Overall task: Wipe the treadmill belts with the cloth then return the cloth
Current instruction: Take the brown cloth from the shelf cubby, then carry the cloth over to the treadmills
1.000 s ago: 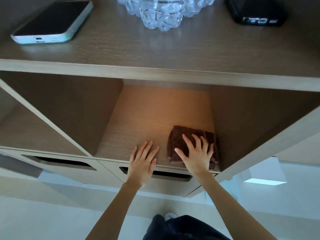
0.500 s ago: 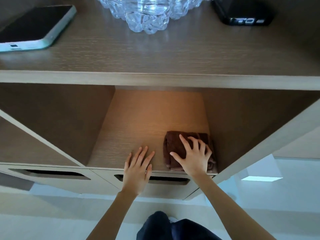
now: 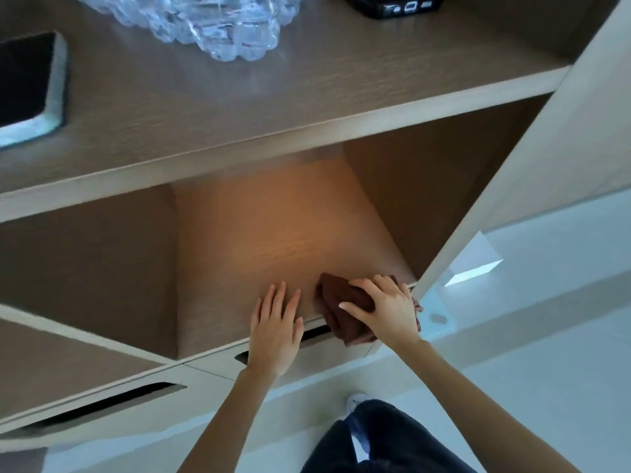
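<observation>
Gripping the Cloth at the Shelf Edge

Looking down at the lower centre of the frame, we see our right hand (image 3: 386, 310) closed over the brown cloth (image 3: 343, 307), fingers curled across its top and thumb pressed on its near side. The cloth is bunched and sits at the front right corner of the lit shelf compartment (image 3: 273, 240), with its lower end hanging past the front edge over the slot handle (image 3: 316, 334) beneath.

Our left hand (image 3: 275, 331) lies flat and empty, fingers spread, just left of the cloth and not touching it; the palm rests over the front edge of the same compartment.

On the upper shelf surface (image 3: 239, 107) we note three items (all partly cut off by the frame): a phone (image 3: 29, 83) at the upper left, a cut-glass vessel (image 3: 211, 22) at top centre, and a black device (image 3: 392, 5) at the upper right.

A dark trouser leg (image 3: 382, 438) and a white shoe (image 3: 355, 401) appear at the bottom centre.
</observation>
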The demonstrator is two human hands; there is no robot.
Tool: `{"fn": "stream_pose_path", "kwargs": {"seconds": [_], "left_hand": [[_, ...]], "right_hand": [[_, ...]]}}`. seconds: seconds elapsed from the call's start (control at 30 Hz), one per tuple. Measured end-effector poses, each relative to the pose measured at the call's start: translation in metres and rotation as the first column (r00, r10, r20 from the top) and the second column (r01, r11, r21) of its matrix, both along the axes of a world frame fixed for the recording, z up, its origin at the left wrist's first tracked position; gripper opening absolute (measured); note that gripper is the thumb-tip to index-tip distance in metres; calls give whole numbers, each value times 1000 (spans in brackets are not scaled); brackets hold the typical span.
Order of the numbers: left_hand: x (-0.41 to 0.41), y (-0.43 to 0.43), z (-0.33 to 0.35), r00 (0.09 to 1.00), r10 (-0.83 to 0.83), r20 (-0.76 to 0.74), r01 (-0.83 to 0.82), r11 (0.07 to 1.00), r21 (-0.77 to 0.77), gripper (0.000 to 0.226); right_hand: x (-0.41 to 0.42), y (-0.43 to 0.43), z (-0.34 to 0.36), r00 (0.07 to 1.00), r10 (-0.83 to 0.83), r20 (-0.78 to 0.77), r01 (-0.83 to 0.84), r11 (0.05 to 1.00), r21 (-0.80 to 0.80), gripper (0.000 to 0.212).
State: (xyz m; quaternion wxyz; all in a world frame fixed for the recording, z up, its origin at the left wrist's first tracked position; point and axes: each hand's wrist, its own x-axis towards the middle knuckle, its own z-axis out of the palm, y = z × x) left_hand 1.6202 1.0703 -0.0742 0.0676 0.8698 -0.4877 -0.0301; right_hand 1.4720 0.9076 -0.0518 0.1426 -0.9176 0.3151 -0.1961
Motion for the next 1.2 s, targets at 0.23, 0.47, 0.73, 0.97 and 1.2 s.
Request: {"fn": "stream_pose_path", "kwargs": {"seconds": [0.23, 0.47, 0.73, 0.97, 1.2], "left_hand": [[3, 4, 7, 954, -289, -79, 290, 957, 4, 47], [-46, -6, 25, 773, -617, -150, 600, 787, -145, 34], [-131, -18, 22, 488, -857, -165, 861, 503, -67, 36], [-226, -13, 14, 227, -961, -155, 971, 212, 109, 50], [-357, 20, 19, -13, -985, -175, 988, -39, 147, 54]], "right_hand": [[-64, 49, 14, 979, -205, -11, 204, 968, 145, 35], [-130, 99, 16, 889, -455, 51, 442, 883, 157, 35], [-218, 158, 2, 686, -728, -5, 701, 659, 272, 27], [-305, 234, -10, 430, -902, -48, 867, 397, 301, 23], [-411, 341, -10, 94, -995, -42, 941, 75, 329, 22]]}}
